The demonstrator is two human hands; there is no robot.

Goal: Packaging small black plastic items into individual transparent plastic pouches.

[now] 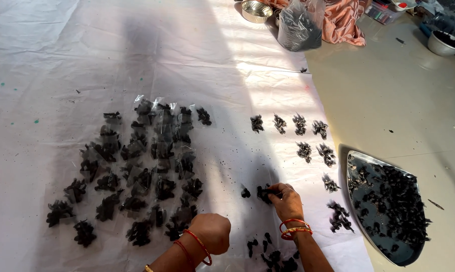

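Note:
My right hand (286,200), with orange bangles at the wrist, pinches a small clump of black dried pieces (263,193) on the white sheet (61,60). My left hand (211,232), with red bangles, rests as a closed fist on the sheet beside several clear small bags filled with black pieces (136,166). Whether the fist holds anything is hidden. Small loose heaps of black pieces (308,138) lie in rows to the right. More loose pieces (270,254) lie between my wrists.
A flat metal tray (383,242) heaped with black pieces sits on the beige floor at the right. At the far edge stand a metal bowl (255,10), a plastic bag of dark material (299,27), pink cloth (343,20) and another bowl (443,43).

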